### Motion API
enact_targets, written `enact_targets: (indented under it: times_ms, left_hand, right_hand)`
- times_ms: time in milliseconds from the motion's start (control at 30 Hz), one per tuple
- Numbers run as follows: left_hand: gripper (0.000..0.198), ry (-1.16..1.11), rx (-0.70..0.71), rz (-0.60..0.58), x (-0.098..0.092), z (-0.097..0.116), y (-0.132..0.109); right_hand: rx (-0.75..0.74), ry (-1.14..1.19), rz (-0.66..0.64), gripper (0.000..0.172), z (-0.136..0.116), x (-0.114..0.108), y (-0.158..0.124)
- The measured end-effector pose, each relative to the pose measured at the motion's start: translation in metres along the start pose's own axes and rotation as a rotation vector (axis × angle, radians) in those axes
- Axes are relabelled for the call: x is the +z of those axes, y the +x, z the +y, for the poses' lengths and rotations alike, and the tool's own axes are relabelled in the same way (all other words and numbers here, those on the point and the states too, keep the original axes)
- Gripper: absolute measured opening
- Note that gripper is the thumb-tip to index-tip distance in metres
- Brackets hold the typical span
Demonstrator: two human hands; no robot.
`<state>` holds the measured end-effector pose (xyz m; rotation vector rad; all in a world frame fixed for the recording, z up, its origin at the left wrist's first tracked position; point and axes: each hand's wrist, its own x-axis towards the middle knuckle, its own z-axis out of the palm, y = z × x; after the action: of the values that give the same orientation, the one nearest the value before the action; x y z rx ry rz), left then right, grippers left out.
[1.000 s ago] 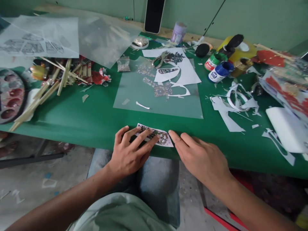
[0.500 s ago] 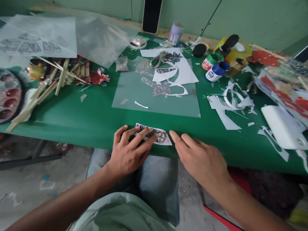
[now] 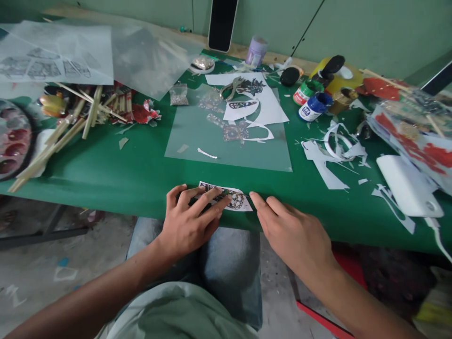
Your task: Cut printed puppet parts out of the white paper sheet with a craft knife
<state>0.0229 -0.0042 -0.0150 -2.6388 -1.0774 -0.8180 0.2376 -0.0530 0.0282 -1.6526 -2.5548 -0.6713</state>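
Observation:
A small strip of white paper (image 3: 247,206) printed with a dark, ornate pattern lies near the front edge of the green table. My left hand (image 3: 189,212) rests flat across it with fingers spread, covering much of the print. At the strip's right end, my right hand (image 3: 287,226) is closed in a pinch, index finger stretched forward. It grips a thin craft knife (image 3: 246,194), of which only a dark slim tip shows, touching or just over the paper's upper right edge; the handle is hidden in the hand.
Beyond the hands lies a translucent sheet (image 3: 197,146) with paper cutouts and pliers (image 3: 231,88). Paint jars (image 3: 314,107), paper scraps (image 3: 326,169) and a white power bank (image 3: 406,186) with a cable are at right. Wooden sticks (image 3: 63,139) and a paint palette (image 3: 16,136) occupy the left.
The view has shifted slightly, so the things at right appear a little further left. Both hands keep almost the same place on the printed strip, with the same grips.

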Motion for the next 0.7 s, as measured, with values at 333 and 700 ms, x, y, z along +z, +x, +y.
enact_targets:
  times_ms: [333, 700]
  left_hand:
    - [0.023, 0.017, 0.022, 0.057, 0.004, 0.006, 0.003]
    - [0.015, -0.06, 0.15, 0.045, 0.007, -0.001, 0.015]
  right_hand:
    - [-0.044, 0.021, -0.129, 0.034, 0.007, -0.008, 0.01]
    - [-0.042, -0.019, -0.057, 0.028, 0.009, -0.002, 0.009]
